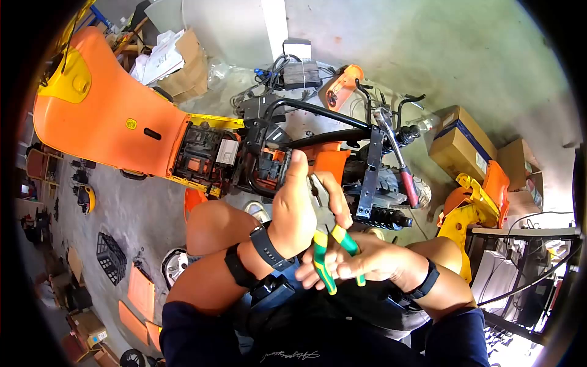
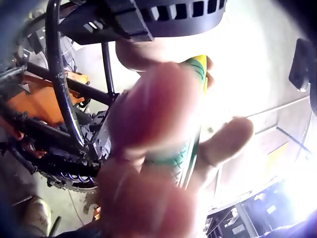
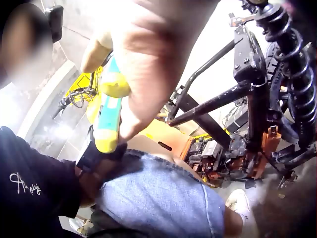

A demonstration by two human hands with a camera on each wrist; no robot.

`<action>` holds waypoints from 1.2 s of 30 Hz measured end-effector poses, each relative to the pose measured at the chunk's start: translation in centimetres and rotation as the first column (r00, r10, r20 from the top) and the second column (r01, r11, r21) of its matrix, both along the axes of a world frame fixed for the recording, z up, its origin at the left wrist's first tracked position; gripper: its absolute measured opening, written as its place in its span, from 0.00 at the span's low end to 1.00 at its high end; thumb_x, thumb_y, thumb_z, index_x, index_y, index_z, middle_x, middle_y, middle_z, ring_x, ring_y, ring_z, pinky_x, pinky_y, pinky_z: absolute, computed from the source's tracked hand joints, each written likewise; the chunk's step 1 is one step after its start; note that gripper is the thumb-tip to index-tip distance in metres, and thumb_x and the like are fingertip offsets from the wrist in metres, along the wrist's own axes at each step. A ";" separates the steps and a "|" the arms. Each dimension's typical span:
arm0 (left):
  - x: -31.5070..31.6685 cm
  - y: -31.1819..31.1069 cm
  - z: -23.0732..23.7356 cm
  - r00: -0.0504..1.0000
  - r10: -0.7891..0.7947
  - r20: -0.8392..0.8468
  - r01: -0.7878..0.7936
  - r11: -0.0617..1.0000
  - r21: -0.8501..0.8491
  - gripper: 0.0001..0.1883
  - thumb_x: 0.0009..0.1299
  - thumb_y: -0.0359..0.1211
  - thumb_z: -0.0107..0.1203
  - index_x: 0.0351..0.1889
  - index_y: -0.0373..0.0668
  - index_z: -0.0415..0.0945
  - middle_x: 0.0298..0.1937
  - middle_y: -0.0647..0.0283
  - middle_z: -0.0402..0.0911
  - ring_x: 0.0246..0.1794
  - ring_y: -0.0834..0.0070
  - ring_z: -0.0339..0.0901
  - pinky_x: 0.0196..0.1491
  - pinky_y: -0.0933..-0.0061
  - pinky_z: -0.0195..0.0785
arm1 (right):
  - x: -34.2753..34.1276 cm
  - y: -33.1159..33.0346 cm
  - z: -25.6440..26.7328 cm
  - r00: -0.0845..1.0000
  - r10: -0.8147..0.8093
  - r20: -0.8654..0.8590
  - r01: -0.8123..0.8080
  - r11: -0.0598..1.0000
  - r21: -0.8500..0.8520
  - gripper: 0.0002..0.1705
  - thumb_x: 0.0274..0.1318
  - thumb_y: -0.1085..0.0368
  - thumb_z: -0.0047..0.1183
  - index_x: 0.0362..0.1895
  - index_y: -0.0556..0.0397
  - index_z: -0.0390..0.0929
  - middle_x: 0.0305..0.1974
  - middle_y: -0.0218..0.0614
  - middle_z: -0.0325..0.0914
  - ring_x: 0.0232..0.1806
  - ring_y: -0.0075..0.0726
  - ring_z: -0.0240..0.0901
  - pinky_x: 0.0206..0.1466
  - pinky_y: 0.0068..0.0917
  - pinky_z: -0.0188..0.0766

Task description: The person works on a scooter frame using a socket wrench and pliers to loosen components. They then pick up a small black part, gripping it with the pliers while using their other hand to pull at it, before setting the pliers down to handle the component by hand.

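A pair of pliers [image 1: 323,263] with green and yellow handles is between my two hands, in front of my lap. My left hand [image 1: 296,208] holds it around the metal head, with the thumb pointing up and the fingers on the far side. Lower down, my right hand [image 1: 376,257] grips the handles, its thumb over them and fingers behind. Blurred fingers cover much of the green handle [image 2: 168,166] in the left wrist view. The yellow handle ends [image 3: 106,141] stick out beside the right hand [image 3: 148,59] in the right wrist view.
Just ahead stands a partly stripped vehicle with a black tubular frame [image 1: 318,110] and an orange body panel [image 1: 116,116]. A red-handled ratchet [image 1: 408,183] lies across the frame. Cardboard boxes [image 1: 461,144] and yellow-orange panels [image 1: 471,208] are at the right. A black crate [image 1: 111,257] sits left.
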State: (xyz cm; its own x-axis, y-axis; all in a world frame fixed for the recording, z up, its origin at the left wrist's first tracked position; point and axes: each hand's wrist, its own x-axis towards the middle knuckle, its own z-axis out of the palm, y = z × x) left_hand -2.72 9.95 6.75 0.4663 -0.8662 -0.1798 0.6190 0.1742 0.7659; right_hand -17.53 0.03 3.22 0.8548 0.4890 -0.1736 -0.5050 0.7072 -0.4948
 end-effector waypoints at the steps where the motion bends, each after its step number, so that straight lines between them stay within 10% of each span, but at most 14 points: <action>1: 0.3 0.0 0.0 1.000 0.024 -0.009 -0.024 0.999 -0.022 0.42 0.79 0.63 0.19 0.15 0.42 0.64 0.13 0.52 0.71 0.17 0.62 0.72 0.29 0.65 0.70 | -0.1 0.2 -0.7 0.997 0.064 0.039 -0.064 0.998 -0.001 0.35 0.64 0.60 0.61 0.68 0.63 0.62 0.62 0.55 0.72 0.62 0.50 0.73 0.66 0.44 0.69; 14: 1.3 0.4 -1.3 0.990 -0.113 -0.089 0.096 0.979 -0.177 0.43 0.76 0.69 0.18 0.22 0.42 0.69 0.19 0.52 0.76 0.23 0.60 0.75 0.34 0.63 0.72 | -0.3 3.3 -0.2 0.983 -0.172 -0.056 0.171 0.985 -0.017 0.23 0.66 0.57 0.57 0.55 0.61 0.69 0.30 0.35 0.69 0.33 0.31 0.68 0.37 0.30 0.68; 18: 0.0 0.3 -1.0 0.960 -0.213 -0.181 0.182 0.968 -0.173 0.48 0.70 0.75 0.19 0.38 0.39 0.74 0.31 0.49 0.81 0.34 0.56 0.81 0.42 0.58 0.76 | 0.0 2.2 0.5 0.971 -0.234 -0.049 0.232 0.971 -0.053 0.23 0.69 0.52 0.53 0.50 0.61 0.70 0.29 0.35 0.69 0.31 0.32 0.68 0.35 0.29 0.68; 29: -1.7 0.8 -1.8 0.956 -0.280 -0.091 0.280 0.960 -0.013 0.47 0.73 0.72 0.23 0.31 0.35 0.74 0.29 0.47 0.80 0.34 0.57 0.80 0.44 0.59 0.75 | -0.3 2.4 0.5 0.931 -0.365 0.018 0.365 0.931 -0.003 0.23 0.67 0.52 0.56 0.45 0.63 0.73 0.29 0.36 0.70 0.28 0.31 0.68 0.27 0.28 0.69; 36: -1.8 0.9 -1.2 0.929 -0.300 0.215 0.277 0.952 0.130 0.13 0.77 0.38 0.54 0.34 0.38 0.71 0.27 0.59 0.80 0.33 0.70 0.81 0.41 0.65 0.77 | -0.8 2.4 -0.7 0.939 -0.343 -0.009 0.343 0.939 0.000 0.23 0.69 0.50 0.54 0.47 0.61 0.72 0.33 0.39 0.72 0.31 0.33 0.70 0.28 0.28 0.70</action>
